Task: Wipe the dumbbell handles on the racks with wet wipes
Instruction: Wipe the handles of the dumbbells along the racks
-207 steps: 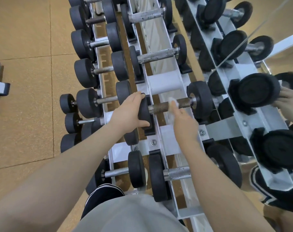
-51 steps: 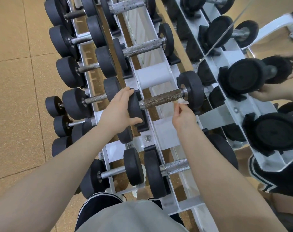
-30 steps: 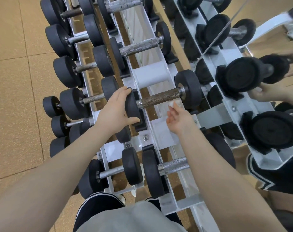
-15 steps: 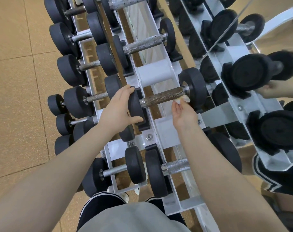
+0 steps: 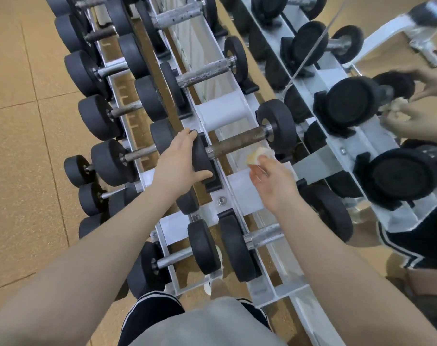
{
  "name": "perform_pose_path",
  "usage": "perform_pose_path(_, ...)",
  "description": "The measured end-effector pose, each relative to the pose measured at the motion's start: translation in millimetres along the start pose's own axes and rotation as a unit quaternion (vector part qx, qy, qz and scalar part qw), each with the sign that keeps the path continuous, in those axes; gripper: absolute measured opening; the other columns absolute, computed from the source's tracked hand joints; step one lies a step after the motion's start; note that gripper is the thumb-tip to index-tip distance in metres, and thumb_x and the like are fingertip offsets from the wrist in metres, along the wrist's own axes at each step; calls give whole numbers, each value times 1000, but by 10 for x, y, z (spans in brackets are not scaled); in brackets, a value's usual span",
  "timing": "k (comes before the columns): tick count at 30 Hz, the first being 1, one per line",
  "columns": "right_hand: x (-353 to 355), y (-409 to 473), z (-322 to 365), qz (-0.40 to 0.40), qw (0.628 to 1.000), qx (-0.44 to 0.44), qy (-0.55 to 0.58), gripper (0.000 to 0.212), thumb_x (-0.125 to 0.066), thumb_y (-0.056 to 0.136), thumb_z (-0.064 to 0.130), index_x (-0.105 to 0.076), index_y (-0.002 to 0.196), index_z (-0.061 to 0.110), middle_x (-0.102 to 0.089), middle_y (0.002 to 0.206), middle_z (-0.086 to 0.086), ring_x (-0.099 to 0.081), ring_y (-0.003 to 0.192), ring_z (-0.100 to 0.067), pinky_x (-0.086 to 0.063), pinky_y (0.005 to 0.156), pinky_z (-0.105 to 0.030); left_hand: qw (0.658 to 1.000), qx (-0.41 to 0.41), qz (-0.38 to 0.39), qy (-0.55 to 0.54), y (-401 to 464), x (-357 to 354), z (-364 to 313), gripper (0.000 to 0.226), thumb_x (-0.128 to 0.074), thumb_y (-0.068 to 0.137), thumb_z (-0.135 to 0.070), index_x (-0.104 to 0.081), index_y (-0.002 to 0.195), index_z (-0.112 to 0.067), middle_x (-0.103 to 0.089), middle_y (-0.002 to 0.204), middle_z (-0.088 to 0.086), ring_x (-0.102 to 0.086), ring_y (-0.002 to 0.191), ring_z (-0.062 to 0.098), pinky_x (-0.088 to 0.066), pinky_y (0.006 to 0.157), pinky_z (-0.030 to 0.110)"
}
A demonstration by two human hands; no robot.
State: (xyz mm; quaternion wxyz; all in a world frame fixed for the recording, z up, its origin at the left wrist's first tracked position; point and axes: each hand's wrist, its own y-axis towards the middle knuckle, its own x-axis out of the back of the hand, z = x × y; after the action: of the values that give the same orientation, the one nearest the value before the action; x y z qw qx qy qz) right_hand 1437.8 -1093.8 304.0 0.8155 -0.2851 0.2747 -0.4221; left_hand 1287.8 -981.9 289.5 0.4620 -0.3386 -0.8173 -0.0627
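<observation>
A black dumbbell with a rusty brown handle (image 5: 237, 142) lies across the white rack (image 5: 222, 112) on its top tier. My left hand (image 5: 180, 163) grips the dumbbell's left weight head (image 5: 202, 158), fingers over the top and thumb underneath. My right hand (image 5: 272, 178) pinches a small crumpled wet wipe (image 5: 257, 153), stained yellowish. The wipe sits just below the handle's right end, close to the right weight head (image 5: 277, 126), a little apart from the bar.
More dumbbells fill the top tier ahead (image 5: 202, 71) and below (image 5: 252, 238), with smaller ones on the lower tier at left (image 5: 107, 161). A mirror at right reflects the rack and my hands (image 5: 412, 113). Tan rubber floor (image 5: 25, 146) lies to the left.
My right hand has drawn back slightly from the handle's right end with the wipe, palm turned more upward. My left hand still holds the left weight head.
</observation>
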Motion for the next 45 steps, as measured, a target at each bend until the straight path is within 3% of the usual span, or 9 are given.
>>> perform_pose_path(4, 132, -525, -250, -27, 965, 110, -237, 14, -61, 87, 16, -61, 85, 2, -58, 109, 11, -53, 104, -6, -39, 95, -24, 990, -127, -59, 14, -307, -17, -182, 69, -65, 84, -26, -31, 142, -9, -28, 149, 8, -25, 139, 22, -20, 113, 33)
perform_pose_path(8, 224, -930, -442, 14, 945, 176, -277, 20, -62, 86, 10, -53, 68, 11, -60, 78, -1, -56, 69, -4, -40, 68, -19, 953, -168, 112, -224, -830, 64, -429, 42, -61, 86, -32, -51, 126, -21, -52, 115, -10, -53, 101, 5, -43, 87, 19)
perform_pose_path(13, 310, -1364, -656, 37, 959, 167, -225, 23, -52, 93, 20, -62, 80, 3, -58, 73, -6, -54, 69, -11, -43, 70, -23, 931, -160, 166, -284, -1141, 55, -425, 9, -64, 84, -28, -64, 91, -22, -59, 75, -15, -52, 62, -2, -40, 58, 13)
perform_pose_path(18, 484, -1584, -808, 21, 981, 138, -134, 14, -56, 88, 1, -63, 85, 12, -65, 81, -3, -64, 70, -7, -53, 65, -15, 926, -123, 186, -305, -1314, 30, -349, 10, -70, 79, -24, -62, 80, -29, -64, 88, 11, -54, 73, 22, -50, 76, 46)
perform_pose_path(25, 679, -1652, -800, 31, 969, 159, -186, 17, -56, 87, -2, -66, 94, 10, -66, 80, 0, -64, 65, 0, -51, 64, -12, 930, -110, 236, -261, -1411, -72, -394, 14, -62, 86, -22, -59, 72, -25, -53, 51, -19, -47, 49, -2, -38, 58, 19)
perform_pose_path(33, 779, -1628, -923, -72, 954, 171, -235, 24, -42, 98, 16, -59, 81, 14, -63, 66, -8, -58, 48, -8, -48, 55, -23, 926, -78, 245, -276, -1550, -235, -358, 21, -49, 94, -22, -56, 75, -16, -56, 52, -10, -52, 59, 9, -44, 63, 22)
perform_pose_path(37, 761, -1620, -979, -112, 969, 166, -144, 28, -36, 100, 19, -54, 78, 17, -60, 79, -8, -60, 70, -15, -52, 62, -18, 934, -60, 216, -280, -1602, -266, -257, 21, -47, 94, -20, -56, 77, -13, -52, 50, -5, -49, 52, 5, -42, 57, 9)
perform_pose_path(41, 699, -1661, -1027, -84, 976, 186, -78, 27, -38, 100, 19, -54, 79, 18, -58, 84, -3, -56, 83, -14, -47, 85, -27, 920, -22, 249, -301, -1624, -261, -129, 10, -47, 94, -23, -56, 98, -18, -51, 53, 0, -48, 53, 11, -46, 63, 20)
perform_pose_path(45, 678, -1720, -1019, -88, 966, 218, -103, 25, -42, 98, 16, -51, 75, 21, -47, 69, 4, -46, 65, -9, -42, 68, -24, 905, -24, 305, -295, -1658, -237, -56, 25, -40, 98, -26, -63, 95, -17, -55, 54, -4, -54, 56, 9, -49, 67, 25)
